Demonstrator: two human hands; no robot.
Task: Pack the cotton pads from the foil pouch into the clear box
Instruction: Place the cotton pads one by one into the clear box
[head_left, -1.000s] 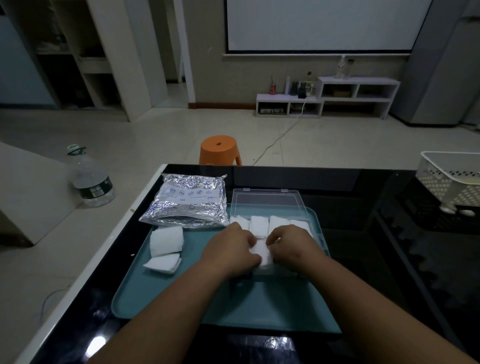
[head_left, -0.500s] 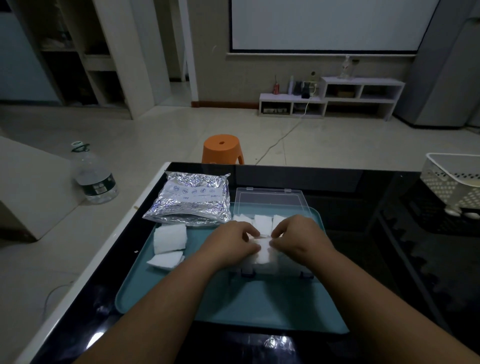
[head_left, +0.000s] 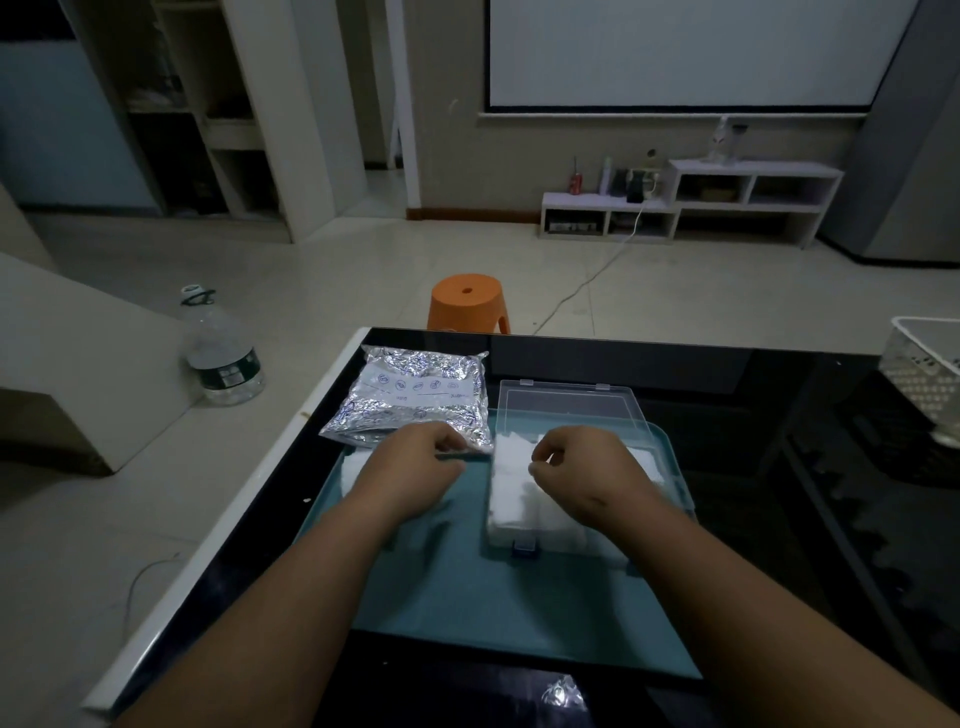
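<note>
The clear box (head_left: 523, 540) sits on the right half of the teal tray (head_left: 498, 613), its lid (head_left: 569, 405) folded back. White cotton pads (head_left: 511, 486) fill it. My right hand (head_left: 579, 467) hovers over the box, fingers loosely curled, with nothing visible in them. My left hand (head_left: 410, 470) is palm down over the tray's left side, just in front of the foil pouch (head_left: 415, 397). It covers most of the loose pads (head_left: 350, 465) lying there, and I see nothing held in it.
The tray lies on a black glossy table (head_left: 779, 467) with a white left edge. A white perforated basket (head_left: 924, 374) stands at the far right. Beyond the table are an orange stool (head_left: 467, 304) and a water bottle (head_left: 221, 358) on the floor.
My left hand has left the box and moved left, over the loose pads near the pouch. My right hand has lifted slightly but stays over the box.
</note>
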